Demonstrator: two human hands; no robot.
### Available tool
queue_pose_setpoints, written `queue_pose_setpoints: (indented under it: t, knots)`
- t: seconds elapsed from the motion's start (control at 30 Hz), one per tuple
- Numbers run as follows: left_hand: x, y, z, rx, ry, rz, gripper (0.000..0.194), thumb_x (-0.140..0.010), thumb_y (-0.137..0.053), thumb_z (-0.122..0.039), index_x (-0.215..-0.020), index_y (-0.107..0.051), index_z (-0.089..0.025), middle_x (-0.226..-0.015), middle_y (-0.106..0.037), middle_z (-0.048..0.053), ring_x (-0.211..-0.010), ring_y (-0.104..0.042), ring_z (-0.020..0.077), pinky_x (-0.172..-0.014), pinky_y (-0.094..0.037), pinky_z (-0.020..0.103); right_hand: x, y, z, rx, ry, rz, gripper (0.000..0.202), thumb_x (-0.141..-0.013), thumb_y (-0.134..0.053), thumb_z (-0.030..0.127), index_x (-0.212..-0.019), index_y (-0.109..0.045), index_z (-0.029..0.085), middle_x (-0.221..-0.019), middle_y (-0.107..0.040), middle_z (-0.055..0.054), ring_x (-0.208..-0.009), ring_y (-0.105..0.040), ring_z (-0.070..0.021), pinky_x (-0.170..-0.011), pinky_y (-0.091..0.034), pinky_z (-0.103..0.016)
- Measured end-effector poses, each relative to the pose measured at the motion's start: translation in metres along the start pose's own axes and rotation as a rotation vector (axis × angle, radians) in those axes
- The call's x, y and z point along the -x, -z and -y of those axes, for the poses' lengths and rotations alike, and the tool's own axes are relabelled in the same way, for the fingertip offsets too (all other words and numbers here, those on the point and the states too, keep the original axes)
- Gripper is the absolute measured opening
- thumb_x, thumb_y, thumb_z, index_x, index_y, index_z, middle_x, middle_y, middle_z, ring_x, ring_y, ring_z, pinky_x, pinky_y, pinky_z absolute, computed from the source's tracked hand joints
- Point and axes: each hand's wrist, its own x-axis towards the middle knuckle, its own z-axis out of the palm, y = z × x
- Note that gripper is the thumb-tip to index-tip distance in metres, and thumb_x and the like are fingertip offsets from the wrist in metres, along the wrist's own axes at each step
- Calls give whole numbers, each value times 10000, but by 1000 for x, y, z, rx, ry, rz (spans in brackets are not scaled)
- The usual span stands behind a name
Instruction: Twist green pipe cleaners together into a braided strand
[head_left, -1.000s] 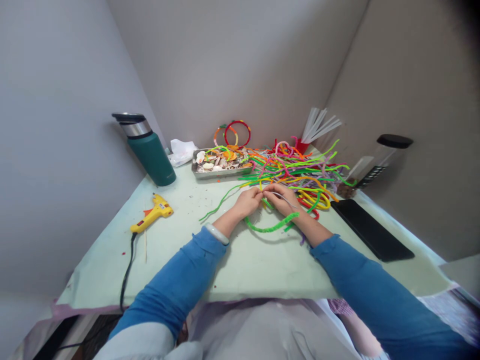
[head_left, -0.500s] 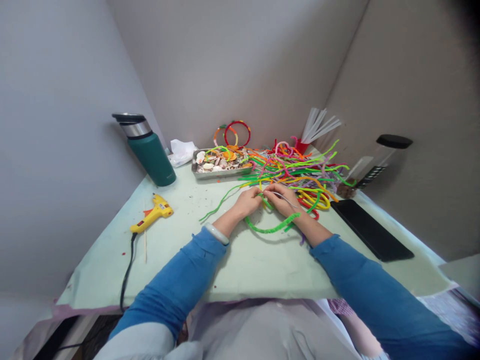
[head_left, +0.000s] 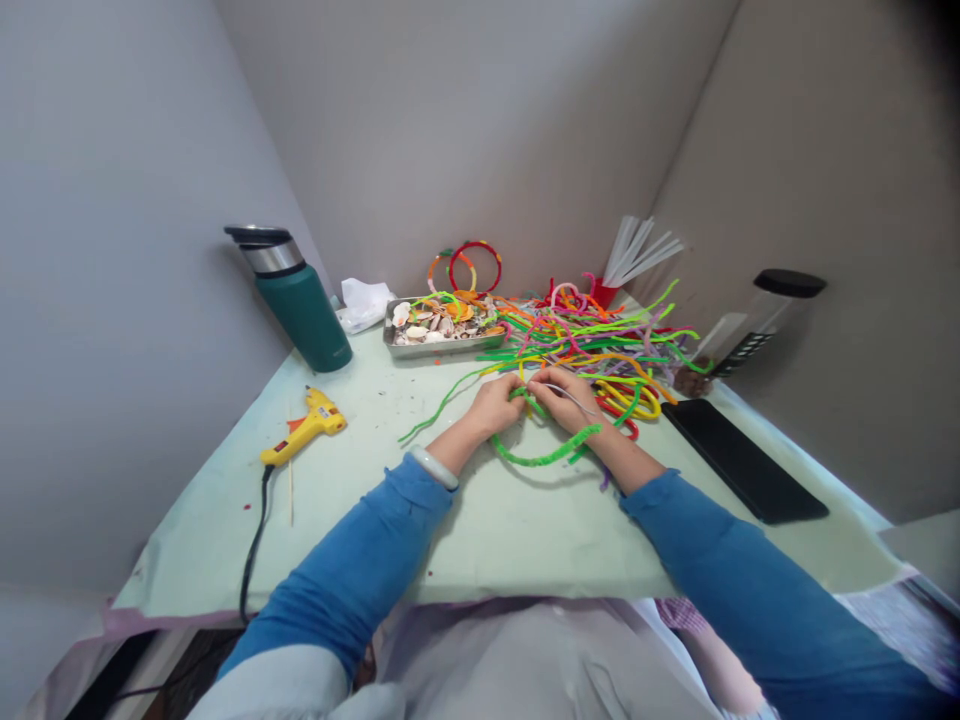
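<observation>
My left hand (head_left: 498, 403) is closed in a pinch on a green pipe cleaner (head_left: 536, 459), whose thick, wrapped length curves below my hands in an open arc. Close beside it, fingertips nearly meeting, my right hand (head_left: 561, 394) pinches part of the same piece; a thin bare wire (head_left: 566, 391) runs across its fingers. A loose green strand (head_left: 439, 408) trails left across the table from near my left hand. The exact point where the fingers grip is too small to make out.
A heap of coloured pipe cleaners (head_left: 592, 335) lies beyond my hands, beside a metal tray (head_left: 442, 349) of shells. Two wrapped rings (head_left: 475, 244) lean at the back. Left are a yellow glue gun (head_left: 304, 430) and a green bottle (head_left: 304, 310); right, a black phone (head_left: 742, 460) and clear bottle (head_left: 765, 310).
Almost nothing differs; my fingers have shifted very slightly at the pinched spot, and the green arc stays in the same place.
</observation>
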Motion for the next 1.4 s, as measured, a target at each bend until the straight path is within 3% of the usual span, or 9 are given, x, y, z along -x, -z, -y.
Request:
queue_pose_setpoints:
  t: [0.6,1.4]
  knots:
    - [1,1,-3,-33,0,-38,153,-732,-530,-268,-818,-599,-162,-762,-621,6,-690,-511,123,-640,-379,226,0,1,-1,10,14,-11,239,-750,-541,400,-741,-593,167,-693,-589,-16,-635,-519,-135,-581,-406,-246]
    - [2,3,-6,42,-55,-48,214,-807,-443,-318,-743,-577,-163,-699,-600,-5,-640,-483,100,-605,-348,208,-1,1,-7,-19,25,2,236,-786,-488,393,-763,-575,174,-670,-556,-8,-627,-499,-134,-557,-396,-238]
